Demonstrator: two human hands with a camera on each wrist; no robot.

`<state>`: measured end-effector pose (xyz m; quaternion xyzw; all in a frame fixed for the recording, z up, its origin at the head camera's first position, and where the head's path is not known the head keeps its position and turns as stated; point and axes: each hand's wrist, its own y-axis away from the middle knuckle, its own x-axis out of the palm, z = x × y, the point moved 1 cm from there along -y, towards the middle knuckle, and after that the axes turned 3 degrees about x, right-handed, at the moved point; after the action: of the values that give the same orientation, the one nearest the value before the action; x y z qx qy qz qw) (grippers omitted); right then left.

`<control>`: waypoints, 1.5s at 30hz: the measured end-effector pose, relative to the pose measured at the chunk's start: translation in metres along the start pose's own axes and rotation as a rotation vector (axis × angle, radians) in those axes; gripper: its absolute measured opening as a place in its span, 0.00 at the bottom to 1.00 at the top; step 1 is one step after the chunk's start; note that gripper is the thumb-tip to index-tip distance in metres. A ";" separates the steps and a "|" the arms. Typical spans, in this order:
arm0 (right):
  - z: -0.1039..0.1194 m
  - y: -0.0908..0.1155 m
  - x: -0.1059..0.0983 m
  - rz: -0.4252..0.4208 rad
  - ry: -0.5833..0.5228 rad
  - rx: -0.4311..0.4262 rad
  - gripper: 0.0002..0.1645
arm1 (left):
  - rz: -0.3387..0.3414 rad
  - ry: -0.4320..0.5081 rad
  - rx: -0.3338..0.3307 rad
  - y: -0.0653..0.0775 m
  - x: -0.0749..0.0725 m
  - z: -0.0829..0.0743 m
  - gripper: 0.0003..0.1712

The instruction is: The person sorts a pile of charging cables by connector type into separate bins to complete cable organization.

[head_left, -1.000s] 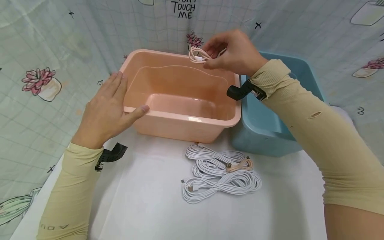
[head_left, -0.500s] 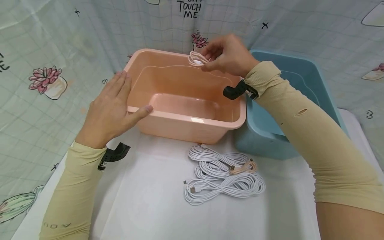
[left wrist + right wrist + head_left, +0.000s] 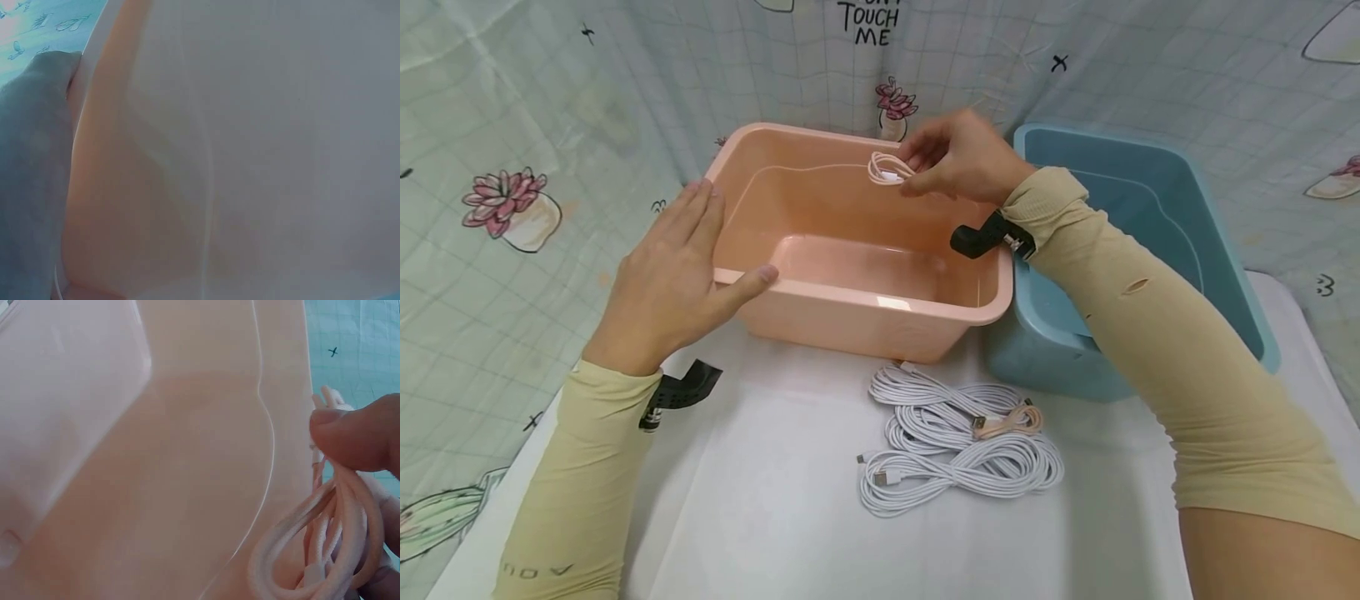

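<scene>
Right hand (image 3: 966, 160) pinches the coiled pale-pink cable (image 3: 887, 169); hold its loops bunched. Left hand (image 3: 672, 279), fingers straight, rests on the peach plastic tub (image 3: 850, 322).

Smooth, glossy plastic formed the peach tub (image 3: 857, 329), smooth plastic the blue tub (image 3: 1045, 358) at right, the looped pink cable (image 3: 353, 515) looked matt, faintly textured

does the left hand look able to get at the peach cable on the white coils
Probably yes: the left hand holds no cable, and nothing lies over the peach cable on the white coils.
</scene>
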<state>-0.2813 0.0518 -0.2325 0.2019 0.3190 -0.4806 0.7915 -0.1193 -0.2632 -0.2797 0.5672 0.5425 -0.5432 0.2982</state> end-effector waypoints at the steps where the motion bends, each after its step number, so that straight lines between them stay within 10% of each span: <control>1: 0.000 0.000 0.000 0.003 0.009 0.001 0.23 | -0.002 0.001 0.001 0.000 0.000 0.000 0.60; 45: 0.001 0.001 0.004 -0.026 0.096 0.010 0.27 | -0.014 0.008 0.012 0.001 0.001 0.001 0.60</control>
<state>-0.2785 0.0492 -0.2346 0.2246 0.3566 -0.4821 0.7681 -0.1193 -0.2638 -0.2812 0.5672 0.5446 -0.5462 0.2887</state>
